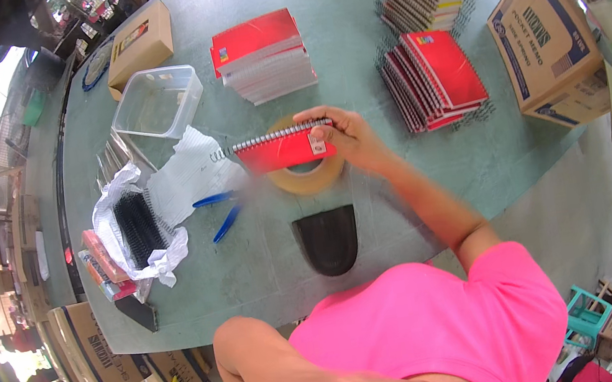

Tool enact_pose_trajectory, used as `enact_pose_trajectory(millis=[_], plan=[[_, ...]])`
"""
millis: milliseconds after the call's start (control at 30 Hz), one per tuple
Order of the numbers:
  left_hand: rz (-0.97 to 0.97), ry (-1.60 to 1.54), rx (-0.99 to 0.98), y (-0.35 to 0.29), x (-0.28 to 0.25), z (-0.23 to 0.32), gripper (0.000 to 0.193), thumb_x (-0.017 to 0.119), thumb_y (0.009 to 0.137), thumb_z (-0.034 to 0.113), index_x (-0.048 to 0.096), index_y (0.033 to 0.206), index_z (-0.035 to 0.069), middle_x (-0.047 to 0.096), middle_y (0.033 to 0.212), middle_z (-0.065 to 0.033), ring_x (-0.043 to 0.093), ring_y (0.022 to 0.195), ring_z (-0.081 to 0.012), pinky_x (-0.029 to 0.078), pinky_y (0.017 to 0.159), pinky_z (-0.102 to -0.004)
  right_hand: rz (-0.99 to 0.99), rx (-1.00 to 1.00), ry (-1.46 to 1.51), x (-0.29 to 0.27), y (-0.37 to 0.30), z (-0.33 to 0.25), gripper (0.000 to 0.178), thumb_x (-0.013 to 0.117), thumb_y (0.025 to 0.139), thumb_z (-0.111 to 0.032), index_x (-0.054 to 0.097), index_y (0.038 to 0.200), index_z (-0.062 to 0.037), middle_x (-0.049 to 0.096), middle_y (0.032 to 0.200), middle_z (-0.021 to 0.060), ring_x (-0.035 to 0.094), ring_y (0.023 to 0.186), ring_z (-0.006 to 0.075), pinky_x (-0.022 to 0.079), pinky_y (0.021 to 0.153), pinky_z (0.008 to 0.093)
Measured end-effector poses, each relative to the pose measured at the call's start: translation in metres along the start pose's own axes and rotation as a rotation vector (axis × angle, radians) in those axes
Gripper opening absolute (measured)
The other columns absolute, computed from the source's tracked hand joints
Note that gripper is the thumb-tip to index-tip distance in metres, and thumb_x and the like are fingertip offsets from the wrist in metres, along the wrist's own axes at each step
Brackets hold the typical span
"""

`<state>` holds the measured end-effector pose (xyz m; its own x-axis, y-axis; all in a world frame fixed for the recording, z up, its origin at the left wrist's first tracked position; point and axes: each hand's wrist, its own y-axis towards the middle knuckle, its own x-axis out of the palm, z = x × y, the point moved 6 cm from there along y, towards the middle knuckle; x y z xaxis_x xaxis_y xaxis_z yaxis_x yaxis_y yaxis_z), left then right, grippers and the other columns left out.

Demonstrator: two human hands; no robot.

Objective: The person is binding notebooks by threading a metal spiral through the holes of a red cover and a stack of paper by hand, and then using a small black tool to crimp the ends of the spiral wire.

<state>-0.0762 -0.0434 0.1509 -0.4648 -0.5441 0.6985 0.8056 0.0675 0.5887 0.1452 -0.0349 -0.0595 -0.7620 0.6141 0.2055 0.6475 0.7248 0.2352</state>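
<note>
My right hand point(342, 138) grips a small red notebook point(274, 151) by its right end, thumb in front and fingers behind. A dark wire coil point(291, 133) runs along its top edge, and loose turns stick out past the left end. The notebook hangs over a wide roll of tan tape point(309, 181) on the table. Below the roll lies a black rounded pad point(329, 240). Blue-handled pliers point(226, 215) rest to the left, partly blurred. My left arm point(266, 358) is bent up toward me at the lower edge, and its hand is out of view.
Black coils point(139, 228) lie in crumpled white paper point(173, 239) at left, near a clear plastic box point(159, 102). Red covers and pages point(260, 50) are stacked at the far middle. Spiral notebooks point(445, 72) and a carton point(545, 43) stand at right on the green table point(347, 31).
</note>
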Motion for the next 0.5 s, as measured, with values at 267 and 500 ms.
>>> enact_pose_trajectory(millis=[267, 500], plan=[[-0.086, 1.442, -0.282, 0.014, -0.133, 0.02, 0.018, 0.055, 0.085, 0.01, 0.061, 0.1, 0.001, 0.064, 0.101, -0.0168, 0.058, 0.102, -0.0316, 0.043, 0.091, -0.044, 0.124, -0.149, -0.689, -0.012, -0.018, -0.008, 0.015, 0.064, 0.084, -0.008, 0.065, 0.097, -0.0004, 0.065, 0.079, 0.0078, 0.057, 0.07, 0.0069, 0.046, 0.065, 0.0231], [-0.083, 2.142, -0.55, 0.046, -0.23, -0.028, 0.027, 0.059, 0.085, 0.021, 0.061, 0.106, 0.004, 0.062, 0.104, -0.0124, 0.055, 0.103, -0.0311, 0.041, 0.087, -0.0428, 0.117, 0.157, -0.407, -0.018, -0.023, 0.011, 0.016, 0.066, 0.084, -0.009, 0.066, 0.096, 0.0011, 0.064, 0.074, 0.0011, 0.054, 0.066, 0.0027, 0.044, 0.058, 0.0197]])
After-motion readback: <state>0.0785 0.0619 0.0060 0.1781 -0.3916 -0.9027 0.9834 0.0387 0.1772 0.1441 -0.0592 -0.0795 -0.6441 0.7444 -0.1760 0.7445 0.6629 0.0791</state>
